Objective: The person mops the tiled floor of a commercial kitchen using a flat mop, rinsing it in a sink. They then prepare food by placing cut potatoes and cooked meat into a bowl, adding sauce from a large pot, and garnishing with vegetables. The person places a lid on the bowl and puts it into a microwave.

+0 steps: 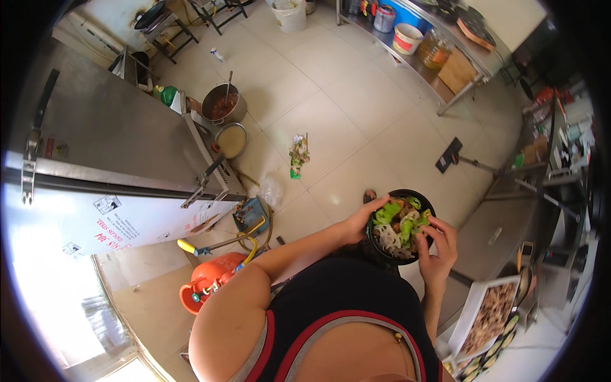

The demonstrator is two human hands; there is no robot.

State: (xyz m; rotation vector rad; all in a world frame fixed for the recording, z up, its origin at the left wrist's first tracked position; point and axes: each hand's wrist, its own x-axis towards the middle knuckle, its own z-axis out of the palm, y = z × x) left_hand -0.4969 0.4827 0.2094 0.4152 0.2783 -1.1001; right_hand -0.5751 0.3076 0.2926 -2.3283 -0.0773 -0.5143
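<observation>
A round black bowl (370, 234) of food is held in front of my body, right of the picture's middle. In it lie green pepper pieces (387, 213), pale lotus root slices (390, 241) and some brown pieces. My left hand (365, 219) grips the bowl's left rim, with the thumb over the edge. My right hand (440, 248) is at the bowl's right side, its fingertips on a green pepper piece near the rim; whether they pinch it is not certain. A heap of food scraps (299, 155) lies on the tiled floor beyond the bowl.
On the left stand a stainless steel cabinet (110, 124), a steel pot (238, 112), a blue dustpan (260, 212) and an orange gas cylinder (224, 265). At right are a black floor squeegee or broom head (448, 155), a steel counter (506, 229) and a white tray (465, 320) of brown pieces.
</observation>
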